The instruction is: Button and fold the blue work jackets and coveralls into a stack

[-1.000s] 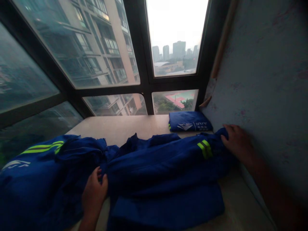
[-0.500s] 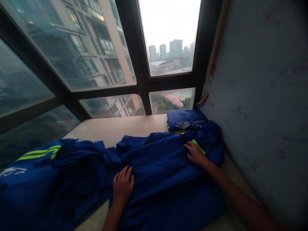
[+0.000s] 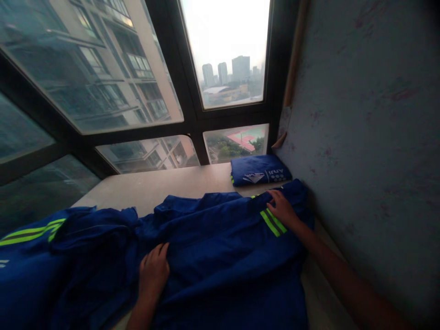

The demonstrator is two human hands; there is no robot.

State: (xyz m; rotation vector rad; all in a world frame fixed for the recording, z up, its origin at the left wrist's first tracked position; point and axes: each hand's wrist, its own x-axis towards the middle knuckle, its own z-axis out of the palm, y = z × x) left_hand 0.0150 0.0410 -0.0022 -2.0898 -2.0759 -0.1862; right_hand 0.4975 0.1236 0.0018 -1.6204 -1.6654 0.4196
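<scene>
A blue work jacket (image 3: pixel 213 247) with yellow-green stripes is spread out in front of me, its cloth partly wrinkled. My left hand (image 3: pixel 154 268) rests on the jacket's left part, palm down, fingers close together and slightly bent. Farther right, my right hand (image 3: pixel 283 211) lies on the jacket beside a pair of yellow-green stripes (image 3: pixel 273 222). Its fingers reach toward the far edge and the thumb stands apart from them. Beyond it sits a folded blue garment (image 3: pixel 259 169) with white lettering.
Another blue garment (image 3: pixel 27 275) with yellow-green stripes lies at the left, against the jacket. All rest on a pale window ledge (image 3: pixel 172 183). Dark-framed windows (image 3: pixel 192 121) border its far and left sides. A patterned wall (image 3: pixel 371 151) rises at the right.
My right hand has slid toward the far edge of the jacket, uncovering the stripes. The left hand's fingers have drawn closer together. The view has turned slightly right.
</scene>
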